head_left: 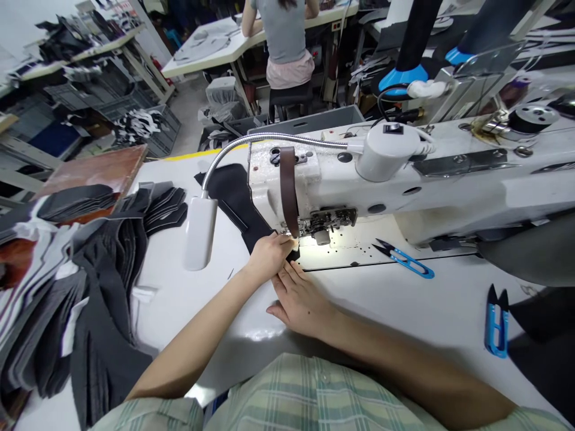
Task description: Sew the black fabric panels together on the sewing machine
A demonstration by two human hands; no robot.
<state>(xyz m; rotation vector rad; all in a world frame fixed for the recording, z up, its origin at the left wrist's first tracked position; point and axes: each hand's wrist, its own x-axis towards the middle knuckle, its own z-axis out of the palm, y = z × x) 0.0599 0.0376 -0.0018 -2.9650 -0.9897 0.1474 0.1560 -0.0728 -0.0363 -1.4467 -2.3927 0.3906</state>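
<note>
My left hand point(268, 254) is curled, pinching the near end of a dark fabric piece point(233, 200) that runs back and left from the needle area of a white sewing machine point(359, 173). My right hand point(300, 299) lies flat on the table just in front of the needle, fingers stretched out toward the fabric's edge. A brown strap point(288, 188) hangs down the machine's head to the presser foot. The needle area is brightly lit.
A gooseneck lamp point(200, 230) hangs left of my hands. Stacks of dark cut pieces point(90, 287) fill the table's left side. Blue thread snips point(406, 258) lie right of the needle, another pair point(496, 323) further right. A person point(285, 36) sits at a far table.
</note>
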